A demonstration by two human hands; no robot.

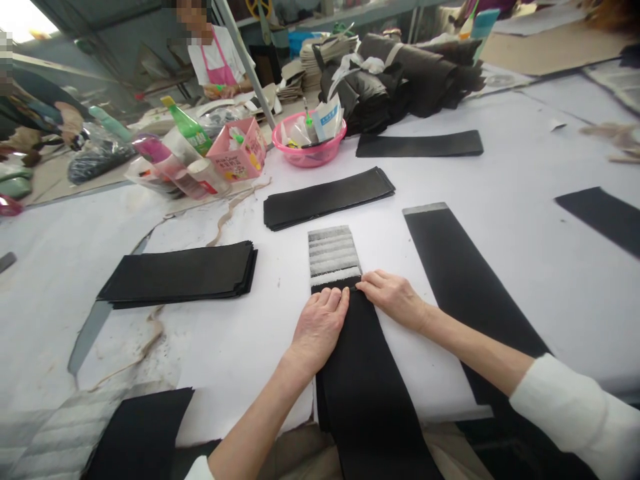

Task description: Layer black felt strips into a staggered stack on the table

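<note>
A stack of long black fabric strips lies in front of me on the white table, its far end staggered into grey-white glued edges. My left hand lies flat on the top strip near its far end, fingers stretched forward. My right hand rests beside it, fingertips pressed on the strip's end edge.
Other black strip piles lie at left, centre, back and right. A pink basin, a pink box and bottles stand behind. Dark fabric rolls are heaped further back. Other people work at the far left.
</note>
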